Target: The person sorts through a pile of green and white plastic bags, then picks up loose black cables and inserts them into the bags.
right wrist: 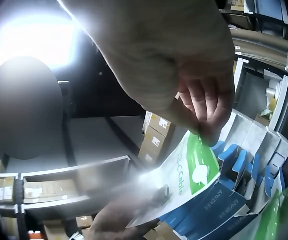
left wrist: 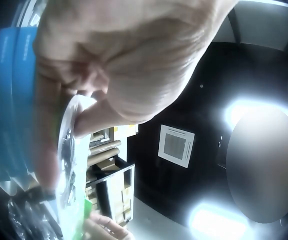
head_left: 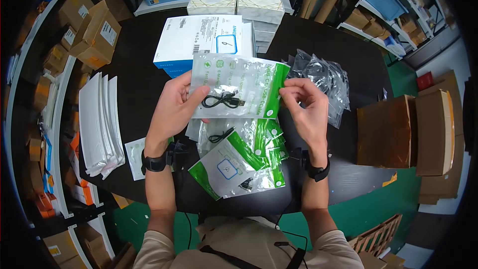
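A clear-fronted plastic pouch [head_left: 239, 79] with a green end strip and USB-C cable printing is held up over the table in the head view. Inside it lies a coiled black USB cable [head_left: 215, 101]. My left hand [head_left: 172, 107] grips the pouch's left end, thumb on the front and fingers behind. At the green end, my right hand [head_left: 309, 112] pinches the edge between thumb and fingertips; the right wrist view shows this pinch on the green strip [right wrist: 202, 157]. Below them, more green-and-white cable pouches [head_left: 229, 164] lie overlapping on the table.
Behind the pouch stand a white-and-blue Anker box [head_left: 174, 37] and stacked marble-patterned boxes [head_left: 259, 0]. Clear plastic bags [head_left: 323, 82] lie to the right, near a brown carton [head_left: 383, 132]. White padded mailers [head_left: 99, 124] stand at the left. Shelving [head_left: 64, 159] lines the left side.
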A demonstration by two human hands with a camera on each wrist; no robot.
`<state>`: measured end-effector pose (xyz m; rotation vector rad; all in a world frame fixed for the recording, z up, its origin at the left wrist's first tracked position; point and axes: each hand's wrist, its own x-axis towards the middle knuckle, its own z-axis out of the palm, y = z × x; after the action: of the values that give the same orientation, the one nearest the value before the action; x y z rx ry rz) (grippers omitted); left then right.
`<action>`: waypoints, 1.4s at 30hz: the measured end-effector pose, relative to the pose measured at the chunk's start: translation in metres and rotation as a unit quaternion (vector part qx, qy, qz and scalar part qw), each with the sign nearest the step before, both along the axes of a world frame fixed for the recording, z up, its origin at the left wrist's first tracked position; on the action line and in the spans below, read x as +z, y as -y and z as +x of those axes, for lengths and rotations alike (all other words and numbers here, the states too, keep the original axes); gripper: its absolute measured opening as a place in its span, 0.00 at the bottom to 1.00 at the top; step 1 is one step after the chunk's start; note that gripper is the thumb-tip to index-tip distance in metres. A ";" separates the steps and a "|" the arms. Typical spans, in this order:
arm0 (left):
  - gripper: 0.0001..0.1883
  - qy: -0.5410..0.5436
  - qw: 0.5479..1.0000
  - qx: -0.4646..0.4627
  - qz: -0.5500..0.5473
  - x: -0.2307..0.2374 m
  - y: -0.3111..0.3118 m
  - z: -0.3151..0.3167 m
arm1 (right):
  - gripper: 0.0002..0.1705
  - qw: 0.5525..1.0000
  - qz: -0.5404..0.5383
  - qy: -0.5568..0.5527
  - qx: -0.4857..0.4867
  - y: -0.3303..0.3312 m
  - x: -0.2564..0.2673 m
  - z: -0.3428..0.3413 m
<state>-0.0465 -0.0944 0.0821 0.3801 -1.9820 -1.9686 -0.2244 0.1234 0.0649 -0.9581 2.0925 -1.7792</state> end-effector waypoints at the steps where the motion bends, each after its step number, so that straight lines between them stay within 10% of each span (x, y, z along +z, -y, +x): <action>1: 0.15 0.002 1.000 0.005 -0.013 -0.003 0.001 -0.001 | 0.10 1.000 0.017 -0.011 -0.008 0.001 -0.003 -0.001; 9: 0.18 0.195 0.908 -0.023 -0.370 -0.053 0.019 -0.022 | 0.10 0.989 0.109 0.068 0.076 0.011 -0.057 -0.036; 42: 0.24 0.167 0.906 0.024 -0.389 -0.107 0.055 -0.082 | 0.29 0.983 -0.090 0.155 0.046 0.032 -0.085 -0.032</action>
<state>-0.1283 -0.1496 -0.0253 0.5623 -2.7241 -0.9722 -0.2563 0.0916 -0.0203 -0.7466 1.6973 -1.9511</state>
